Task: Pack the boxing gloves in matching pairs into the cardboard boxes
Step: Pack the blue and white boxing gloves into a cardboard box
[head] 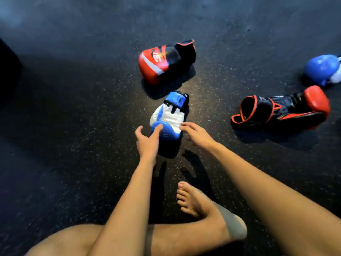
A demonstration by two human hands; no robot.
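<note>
Dark speckled rubber floor (73, 126), lit brightest at its centre.

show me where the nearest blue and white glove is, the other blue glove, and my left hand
nearest blue and white glove (170, 117): head view, white palm area.
other blue glove (322, 68): head view, blue padded front.
left hand (147, 141): head view, back of hand.

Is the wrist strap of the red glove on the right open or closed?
Open. The red glove lies on its side on the floor, its red-edged cuff spread wide, the dark inside showing.
</note>
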